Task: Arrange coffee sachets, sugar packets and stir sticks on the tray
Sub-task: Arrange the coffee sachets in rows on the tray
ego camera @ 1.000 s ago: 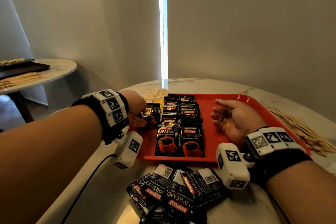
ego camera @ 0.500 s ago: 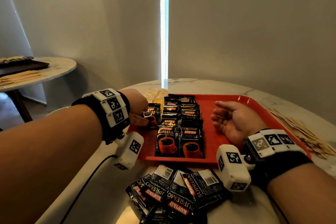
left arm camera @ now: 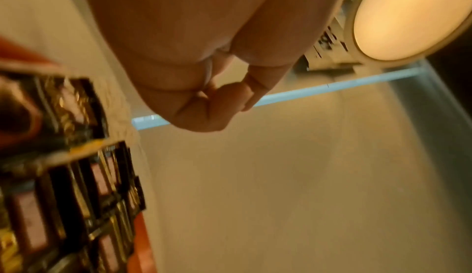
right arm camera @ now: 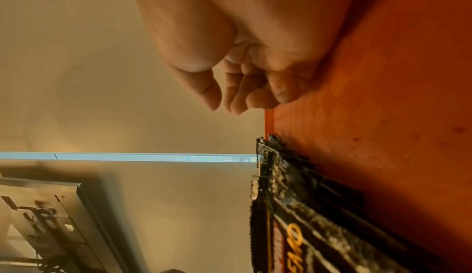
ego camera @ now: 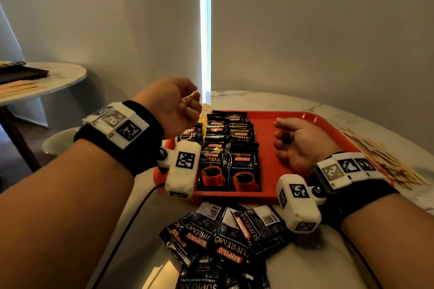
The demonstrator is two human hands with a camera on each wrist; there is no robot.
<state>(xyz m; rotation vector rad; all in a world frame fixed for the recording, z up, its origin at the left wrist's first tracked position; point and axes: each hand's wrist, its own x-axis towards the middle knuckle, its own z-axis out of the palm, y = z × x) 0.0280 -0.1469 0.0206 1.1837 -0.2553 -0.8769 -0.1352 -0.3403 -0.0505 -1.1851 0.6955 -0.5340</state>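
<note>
left hand raised, fingers curled, empty — right hand relaxed, palm up.

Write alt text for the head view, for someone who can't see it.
A red tray on a marble table holds neat rows of black coffee sachets. The left hand hangs above its left edge, fingers curled and holding nothing; the right hand rests palm-up on bare tray. Loose sachets lie in front, stir sticks at right.
</note>
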